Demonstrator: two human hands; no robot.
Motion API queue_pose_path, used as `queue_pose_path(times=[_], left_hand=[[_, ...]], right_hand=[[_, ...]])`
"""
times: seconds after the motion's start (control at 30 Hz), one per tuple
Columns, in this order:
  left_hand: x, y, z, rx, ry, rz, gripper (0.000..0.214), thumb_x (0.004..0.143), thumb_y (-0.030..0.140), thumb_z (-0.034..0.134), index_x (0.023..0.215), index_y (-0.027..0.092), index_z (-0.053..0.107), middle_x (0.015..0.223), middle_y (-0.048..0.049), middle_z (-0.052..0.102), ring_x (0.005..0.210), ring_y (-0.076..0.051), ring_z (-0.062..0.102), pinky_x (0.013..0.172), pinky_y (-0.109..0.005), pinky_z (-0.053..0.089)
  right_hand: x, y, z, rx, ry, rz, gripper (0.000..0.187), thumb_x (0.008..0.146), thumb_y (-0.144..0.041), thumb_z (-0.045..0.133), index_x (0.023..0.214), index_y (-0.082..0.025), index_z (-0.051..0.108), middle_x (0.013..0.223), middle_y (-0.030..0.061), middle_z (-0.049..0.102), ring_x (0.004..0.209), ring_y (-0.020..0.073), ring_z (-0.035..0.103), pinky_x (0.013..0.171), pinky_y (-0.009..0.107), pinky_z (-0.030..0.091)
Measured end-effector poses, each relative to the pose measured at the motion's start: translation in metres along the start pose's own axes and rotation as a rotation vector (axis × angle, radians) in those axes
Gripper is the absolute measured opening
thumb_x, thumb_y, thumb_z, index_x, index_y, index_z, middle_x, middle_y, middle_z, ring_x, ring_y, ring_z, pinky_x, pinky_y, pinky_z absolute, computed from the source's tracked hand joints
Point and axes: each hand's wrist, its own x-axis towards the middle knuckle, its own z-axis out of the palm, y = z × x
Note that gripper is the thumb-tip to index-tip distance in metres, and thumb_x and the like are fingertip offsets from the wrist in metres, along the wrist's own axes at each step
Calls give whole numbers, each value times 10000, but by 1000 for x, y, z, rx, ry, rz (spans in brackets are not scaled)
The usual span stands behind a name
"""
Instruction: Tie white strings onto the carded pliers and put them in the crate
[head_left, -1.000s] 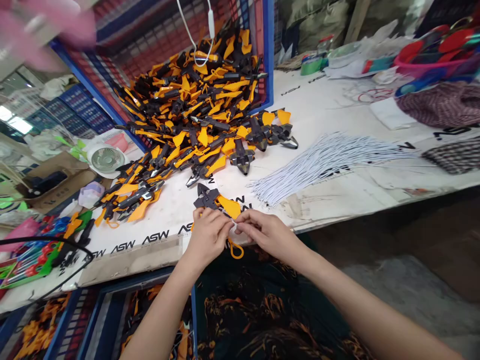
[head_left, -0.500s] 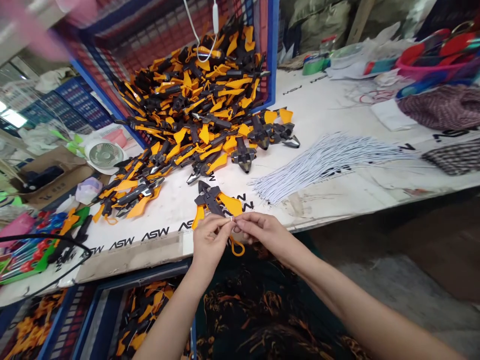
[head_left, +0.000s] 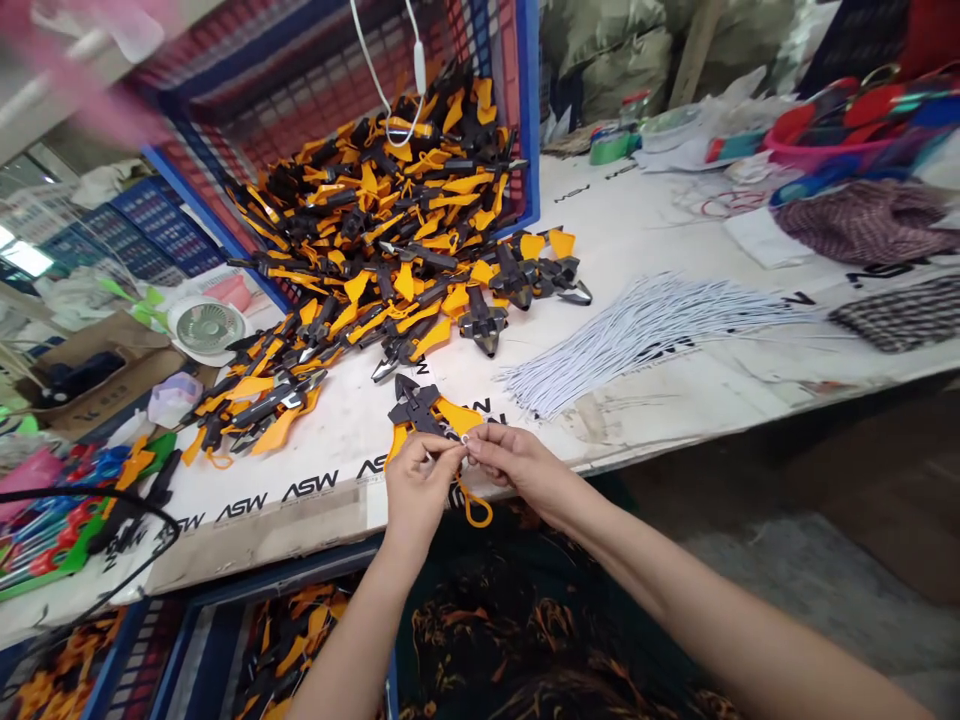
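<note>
My left hand and my right hand meet over the table's front edge, their fingertips pinching a thin white cord. Just beyond them lies a pair of orange-handled pliers with black jaws, touching my left hand. An orange loop hangs below my fingers, and its link to the pliers is partly hidden. Behind them, a large heap of similar pliers spreads from a blue crate onto the white table. A bundle of white cords lies to the right.
A lower blue crate holding more pliers stands below the front edge, beside my lap. A small fan and cardboard box sit left of the table. Fabric and plastic bags crowd the far right, and a blurred pink shape hangs top left.
My hands have drawn closer together around the white cord. The pliers now lie nearer my left hand, and the orange loop hangs a little lower.
</note>
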Motion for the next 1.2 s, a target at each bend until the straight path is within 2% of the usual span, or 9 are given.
queue_pose_path(times=[0.13, 0.23, 0.4, 0.5, 0.57, 0.8, 0.97, 1.13, 1.2], left_hand=[[-4, 9, 7, -507, -106, -495, 341, 637, 459, 812, 681, 160, 654, 643, 1, 604, 581, -102, 500, 584, -247, 407], [-3, 13, 2, -549, -187, -554, 395, 607, 496, 818, 643, 156, 621, 596, 18, 550, 532, -82, 434, 543, -235, 369], [4, 13, -16, 27, -187, -79, 184, 799, 341, 701, 717, 183, 658, 686, -4, 636, 659, -136, 546, 640, -256, 423], [8, 11, -24, 157, -319, 190, 139, 863, 297, 658, 762, 204, 686, 773, -25, 684, 765, -165, 610, 733, -289, 449], [8, 10, -26, 205, -350, 256, 125, 863, 292, 673, 768, 215, 695, 779, -23, 700, 789, -172, 627, 770, -305, 441], [-16, 15, -6, 246, -138, 51, 129, 847, 246, 623, 732, 207, 665, 719, -8, 677, 695, -158, 598, 702, -290, 418], [-29, 14, 4, 369, 30, 27, 96, 749, 200, 616, 653, 208, 617, 638, 9, 613, 662, -157, 539, 702, -300, 398], [-39, 18, 6, 122, -32, -179, 90, 799, 252, 588, 743, 194, 627, 647, 24, 591, 593, -121, 495, 595, -247, 387], [-41, 19, 5, 54, -66, -189, 123, 842, 277, 578, 777, 186, 628, 664, 21, 597, 599, -116, 504, 593, -237, 400]], right_hand=[[-11, 1, 4, -429, 132, -451, 156, 938, -338, 508, 883, -220, 595, 852, 41, 634, 792, 181, 585, 733, 312, 464], [-15, -4, 2, -656, 115, -607, 168, 960, -265, 462, 916, -233, 622, 926, 74, 669, 891, 210, 618, 806, 338, 469], [-10, -18, -6, -572, -21, -243, 190, 907, -348, 533, 860, -202, 646, 797, 41, 673, 718, 181, 606, 658, 298, 459], [-7, -25, -11, -417, -206, -31, 258, 864, -426, 572, 788, -186, 632, 664, 1, 618, 565, 131, 525, 544, 255, 406], [-7, -24, -13, -351, -268, 45, 279, 841, -447, 594, 745, -185, 603, 601, -27, 568, 502, 102, 456, 505, 236, 367], [-14, -2, -5, -348, -22, -74, 223, 829, -413, 563, 774, -198, 537, 647, -32, 539, 572, 116, 489, 536, 234, 381], [-25, -1, -3, -586, -12, -189, 137, 861, -324, 533, 782, -213, 552, 652, -25, 534, 587, 127, 482, 543, 240, 371], [-31, 1, -5, -403, -109, -209, 243, 896, -435, 538, 801, -212, 531, 672, -27, 492, 586, 119, 433, 537, 243, 367], [-32, 3, -5, -303, -123, -163, 312, 889, -512, 548, 801, -214, 512, 651, -40, 457, 558, 111, 397, 517, 243, 349]])
